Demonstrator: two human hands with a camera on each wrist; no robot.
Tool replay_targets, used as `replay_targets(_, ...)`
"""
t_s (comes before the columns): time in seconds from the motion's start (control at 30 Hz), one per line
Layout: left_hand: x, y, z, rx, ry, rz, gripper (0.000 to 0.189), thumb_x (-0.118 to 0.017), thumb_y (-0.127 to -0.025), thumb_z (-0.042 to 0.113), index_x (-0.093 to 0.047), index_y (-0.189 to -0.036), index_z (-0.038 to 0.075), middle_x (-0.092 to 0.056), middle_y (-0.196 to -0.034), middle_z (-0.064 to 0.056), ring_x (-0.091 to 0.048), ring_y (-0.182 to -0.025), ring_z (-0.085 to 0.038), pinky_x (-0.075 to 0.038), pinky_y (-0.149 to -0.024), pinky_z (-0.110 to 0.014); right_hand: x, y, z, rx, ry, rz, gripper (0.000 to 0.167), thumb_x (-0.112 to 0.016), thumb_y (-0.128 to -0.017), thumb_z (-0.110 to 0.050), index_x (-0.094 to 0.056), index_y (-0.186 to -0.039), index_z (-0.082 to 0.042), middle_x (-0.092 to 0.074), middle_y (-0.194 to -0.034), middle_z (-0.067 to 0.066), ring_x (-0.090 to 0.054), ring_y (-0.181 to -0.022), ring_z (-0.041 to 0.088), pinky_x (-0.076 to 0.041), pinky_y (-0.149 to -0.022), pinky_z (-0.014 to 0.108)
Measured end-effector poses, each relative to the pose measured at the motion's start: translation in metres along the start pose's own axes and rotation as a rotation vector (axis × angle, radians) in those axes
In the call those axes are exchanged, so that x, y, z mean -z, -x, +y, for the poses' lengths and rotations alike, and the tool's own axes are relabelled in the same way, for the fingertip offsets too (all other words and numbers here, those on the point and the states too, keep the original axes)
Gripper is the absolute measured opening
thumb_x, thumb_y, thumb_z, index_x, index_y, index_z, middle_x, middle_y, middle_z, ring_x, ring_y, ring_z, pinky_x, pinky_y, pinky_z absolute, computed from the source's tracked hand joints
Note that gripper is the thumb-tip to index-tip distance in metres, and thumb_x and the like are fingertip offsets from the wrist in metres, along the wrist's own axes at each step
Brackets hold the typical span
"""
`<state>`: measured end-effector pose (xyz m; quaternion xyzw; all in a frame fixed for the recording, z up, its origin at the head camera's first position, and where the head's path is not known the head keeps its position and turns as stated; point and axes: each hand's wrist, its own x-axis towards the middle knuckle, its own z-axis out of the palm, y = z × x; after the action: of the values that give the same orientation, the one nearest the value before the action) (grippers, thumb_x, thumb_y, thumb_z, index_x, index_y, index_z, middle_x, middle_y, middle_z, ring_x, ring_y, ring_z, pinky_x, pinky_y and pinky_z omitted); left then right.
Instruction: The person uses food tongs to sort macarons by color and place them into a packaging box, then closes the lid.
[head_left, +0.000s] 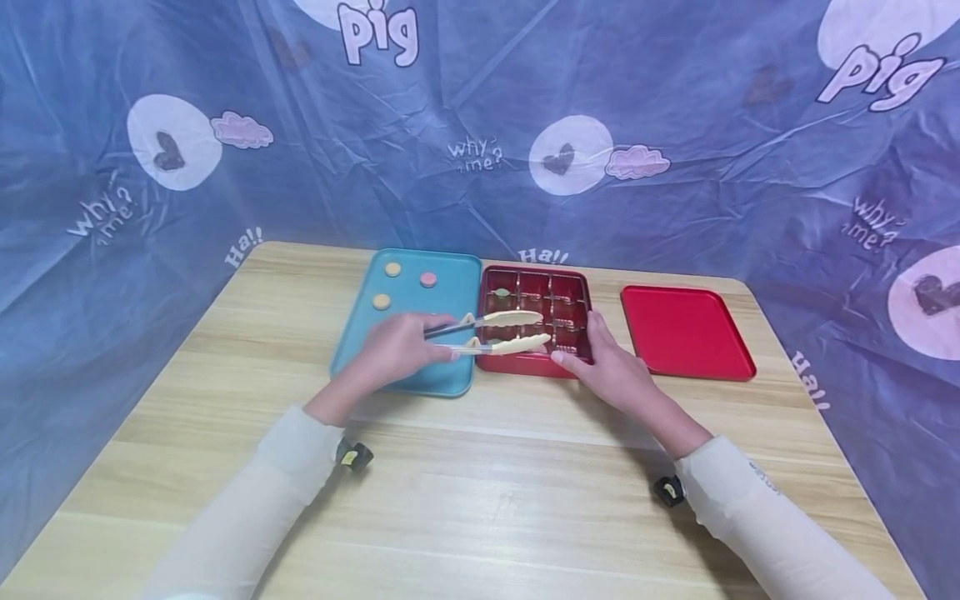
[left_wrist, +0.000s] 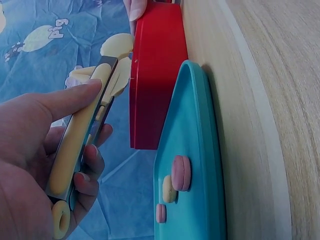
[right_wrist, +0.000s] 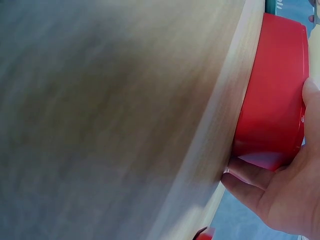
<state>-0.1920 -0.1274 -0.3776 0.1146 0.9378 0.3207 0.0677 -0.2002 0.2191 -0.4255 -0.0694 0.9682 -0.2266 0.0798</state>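
Observation:
My left hand grips a pair of tongs, thumb along one arm and fingers curled under the other. The cream scalloped tips stand apart over the dark red divided box, with nothing visible held between them. A green macaron sits in the box's back left compartment; the tongs partly hide the front compartments. At the box's right front corner, my right hand holds it, thumb at the front rim and fingers along the right side. Left of the box, a blue tray carries several macarons, including a pink one.
A red lid-like tray lies on the wooden table to the right of the box. Behind the table's back edge hangs a blue printed cloth. The box stands right beside the blue tray.

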Motion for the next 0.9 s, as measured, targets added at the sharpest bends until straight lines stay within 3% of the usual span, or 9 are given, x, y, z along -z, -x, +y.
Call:
replay_targets(0.33,0.003,0.002,0.0,0.046,0.03,0.006,0.06,-0.083,-0.081,0.041,-0.064,-0.137,0.03,-0.07,-0.129,-0.002,-0.048,-0.067,-0.02,-0.037,-0.052,-0.033,0.0,-0.001,0.001,-0.004,0.007,-0.002,0.112,-0.046,-0.089,-0.079,0.011,-0.161,-0.017,0.001,-0.171,0.01,-0.024,-0.15,0.045,-0.029,-0.106,0.076)
replay_targets(0.53,0.009,0.007,-0.008,0.057,0.033,0.019,0.064,-0.083,-0.082,0.042,-0.062,-0.14,0.028,-0.07,-0.128,-0.003,-0.058,-0.094,-0.022,-0.043,-0.062,-0.033,0.0,-0.002,0.001,-0.008,0.007,-0.004,0.113,-0.046,-0.088,-0.08,0.012,-0.161,-0.017,0.002,-0.171,0.01,-0.023,-0.151,0.044,-0.03,-0.106,0.076)
replay_targets(0.8,0.018,0.021,-0.024,0.083,0.043,0.061,0.071,-0.082,-0.078,0.053,-0.059,-0.142,0.033,-0.064,-0.138,0.001,-0.06,-0.114,-0.022,-0.05,-0.085,-0.04,0.0,-0.001,0.0,-0.006,0.004,-0.002,0.111,-0.046,-0.089,-0.079,0.013,-0.161,-0.018,0.001,-0.171,0.01,-0.024,-0.151,0.044,-0.031,-0.106,0.075)
replay_targets(0.9,0.022,0.027,-0.03,0.112,0.047,0.068,0.075,-0.081,-0.077,0.058,-0.057,-0.143,0.034,-0.063,-0.14,0.001,-0.06,-0.115,-0.022,-0.05,-0.086,-0.041,0.0,-0.001,0.0,-0.007,0.0,-0.004,0.111,-0.047,-0.089,-0.078,0.012,-0.161,-0.018,0.001,-0.171,0.01,-0.024,-0.151,0.045,-0.031,-0.106,0.075)
